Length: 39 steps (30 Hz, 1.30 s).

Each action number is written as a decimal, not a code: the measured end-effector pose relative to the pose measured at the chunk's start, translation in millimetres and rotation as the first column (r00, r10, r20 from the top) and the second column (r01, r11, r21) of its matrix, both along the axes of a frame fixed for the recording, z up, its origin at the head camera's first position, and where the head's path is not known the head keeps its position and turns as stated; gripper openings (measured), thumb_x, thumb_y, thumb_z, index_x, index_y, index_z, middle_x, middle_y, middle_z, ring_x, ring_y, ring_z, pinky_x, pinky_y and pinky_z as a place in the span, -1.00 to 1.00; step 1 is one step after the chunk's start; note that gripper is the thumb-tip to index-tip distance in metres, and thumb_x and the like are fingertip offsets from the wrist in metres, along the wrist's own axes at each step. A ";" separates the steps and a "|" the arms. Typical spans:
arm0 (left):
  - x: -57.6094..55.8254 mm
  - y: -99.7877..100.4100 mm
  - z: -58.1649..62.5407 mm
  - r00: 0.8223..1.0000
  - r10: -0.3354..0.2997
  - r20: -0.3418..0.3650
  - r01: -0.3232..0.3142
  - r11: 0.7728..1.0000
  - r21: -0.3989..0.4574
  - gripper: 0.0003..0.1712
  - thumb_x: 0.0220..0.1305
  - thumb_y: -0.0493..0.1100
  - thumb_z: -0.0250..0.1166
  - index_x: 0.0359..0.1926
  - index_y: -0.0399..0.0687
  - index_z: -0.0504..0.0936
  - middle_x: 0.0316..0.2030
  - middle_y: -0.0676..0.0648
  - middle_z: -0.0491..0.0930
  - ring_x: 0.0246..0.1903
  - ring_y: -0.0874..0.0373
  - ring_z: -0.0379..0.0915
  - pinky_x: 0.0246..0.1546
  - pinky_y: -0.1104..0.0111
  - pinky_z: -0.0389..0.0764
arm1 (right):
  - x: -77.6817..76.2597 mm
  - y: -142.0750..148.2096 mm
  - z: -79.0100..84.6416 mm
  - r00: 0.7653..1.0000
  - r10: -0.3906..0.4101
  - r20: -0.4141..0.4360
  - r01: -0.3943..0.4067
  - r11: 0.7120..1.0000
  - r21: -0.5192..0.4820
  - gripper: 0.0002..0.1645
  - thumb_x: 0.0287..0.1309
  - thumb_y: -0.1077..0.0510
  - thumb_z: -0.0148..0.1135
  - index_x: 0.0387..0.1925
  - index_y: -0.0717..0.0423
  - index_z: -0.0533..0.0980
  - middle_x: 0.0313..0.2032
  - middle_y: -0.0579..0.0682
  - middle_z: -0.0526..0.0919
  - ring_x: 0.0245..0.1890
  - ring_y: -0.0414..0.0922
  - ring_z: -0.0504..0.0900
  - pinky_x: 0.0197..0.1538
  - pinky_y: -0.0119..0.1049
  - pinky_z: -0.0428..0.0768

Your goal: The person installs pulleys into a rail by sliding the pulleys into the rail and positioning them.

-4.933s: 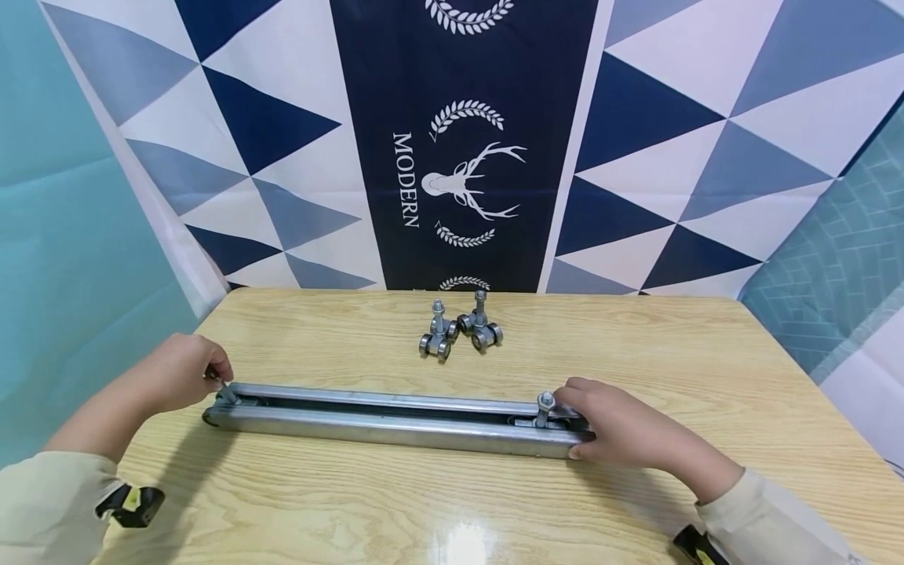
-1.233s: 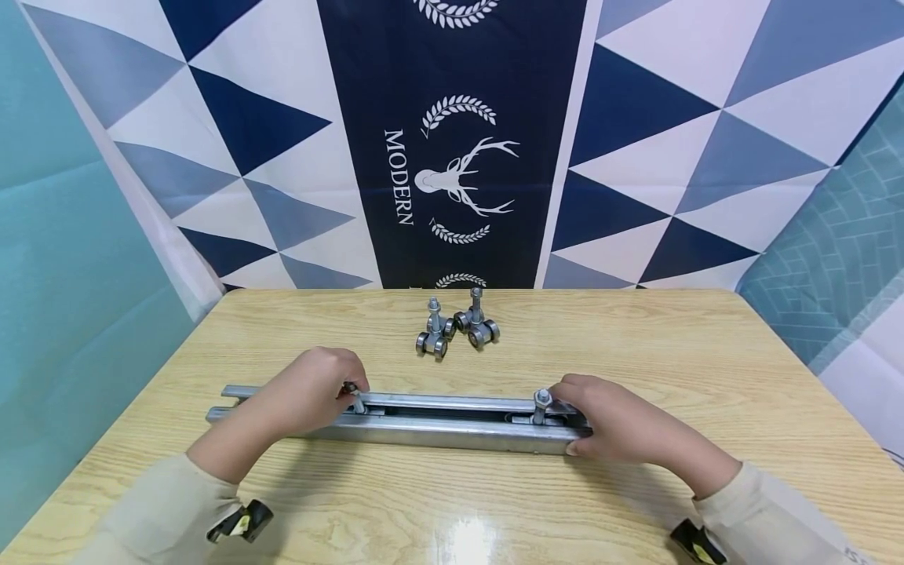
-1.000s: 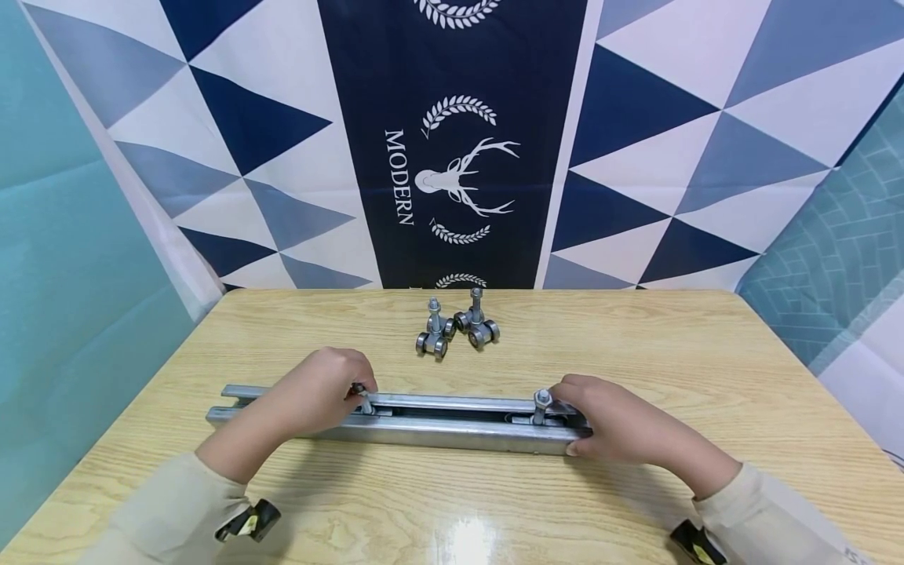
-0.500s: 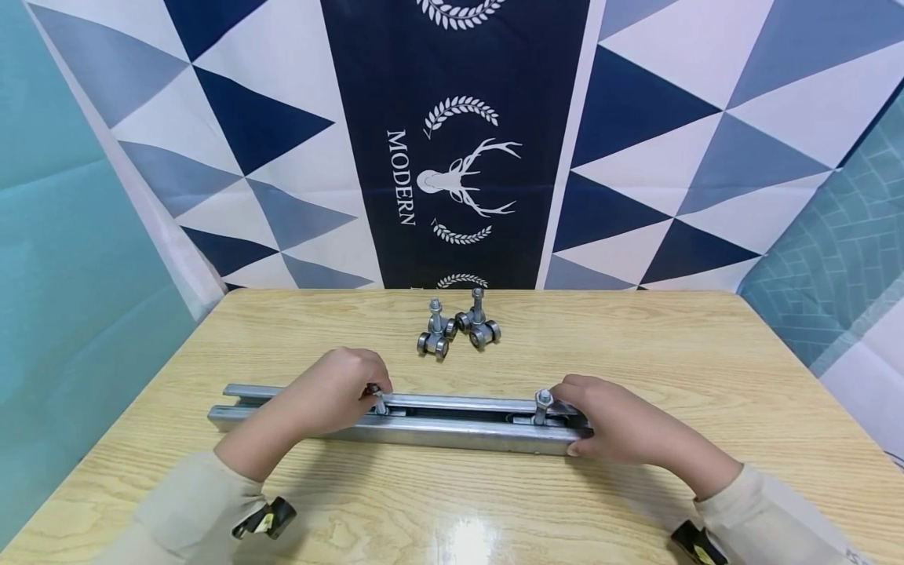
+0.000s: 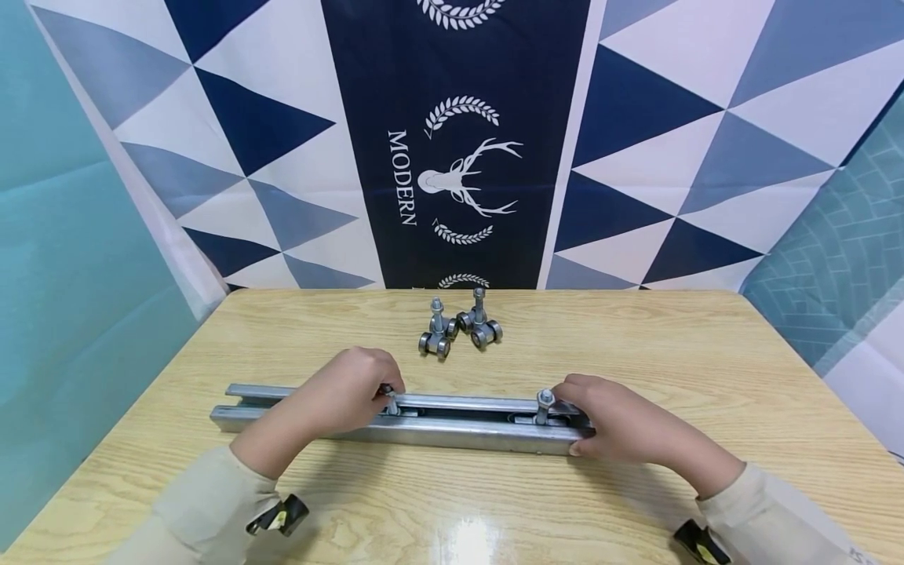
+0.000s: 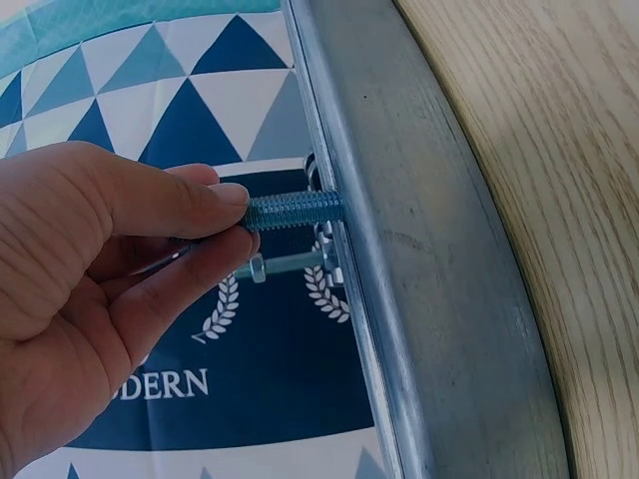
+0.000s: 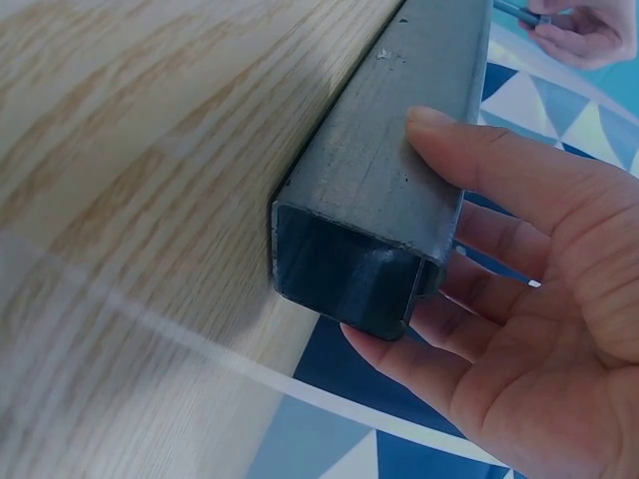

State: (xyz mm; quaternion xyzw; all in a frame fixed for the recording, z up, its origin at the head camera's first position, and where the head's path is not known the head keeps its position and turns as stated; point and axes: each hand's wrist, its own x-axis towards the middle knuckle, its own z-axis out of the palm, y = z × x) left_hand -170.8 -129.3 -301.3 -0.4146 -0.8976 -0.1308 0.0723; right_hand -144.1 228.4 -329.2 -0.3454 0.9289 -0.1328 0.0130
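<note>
A long metal channel rail (image 5: 466, 436), its slot facing up, lies across the wooden table. With thumb and fingers my left hand (image 5: 349, 392) pinches the upright threaded bolt (image 6: 295, 210) of a roller trolley inside the slot, left of the rail's middle. The trolley's wheels are hidden in the rail. My right hand (image 5: 621, 420) grips the rail's right end, thumb on the near side wall and fingers round the far side; the right wrist view looks into its hollow end. Just left of that hand, another trolley's bolt with a nut (image 5: 544, 406) sticks up from the slot.
Two loose roller trolleys, one (image 5: 435, 333) left of the other (image 5: 482, 323), stand close together behind the rail, bolts up. A patterned cloth (image 5: 466, 141) hangs behind the table (image 5: 636, 337). Both wrists wear black straps.
My left hand has slid the trolley rightward along the slot, from the rail's left end to near its middle. My right hand stays on the right end, and the rail has hardly moved.
</note>
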 end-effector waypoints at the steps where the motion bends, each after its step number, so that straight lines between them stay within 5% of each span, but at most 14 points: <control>1: -0.1 0.5 -0.1 1.000 -0.001 0.001 0.001 1.000 0.002 -0.75 -0.03 -0.53 0.34 -0.38 -0.14 0.75 -0.39 0.02 0.67 -0.32 0.19 0.63 -0.29 0.37 0.65 | 0.0 0.0 -0.1 1.000 0.001 0.001 -0.001 1.000 0.000 -0.31 -0.19 0.18 0.58 0.05 0.30 0.53 -0.07 0.06 0.58 -0.07 0.01 0.59 -0.06 -0.02 0.59; 39: 0.1 27.2 -0.4 0.998 -0.056 0.002 0.056 0.998 0.018 -0.77 0.01 -0.49 0.35 -0.35 -0.13 0.76 -0.37 0.02 0.68 -0.29 0.18 0.62 -0.25 0.38 0.64 | -1.6 -0.7 -2.2 1.000 0.015 -0.006 -0.015 1.000 0.002 -0.30 -0.20 0.15 0.60 0.04 0.27 0.53 -0.10 0.02 0.57 -0.12 -0.02 0.58 -0.12 -0.05 0.59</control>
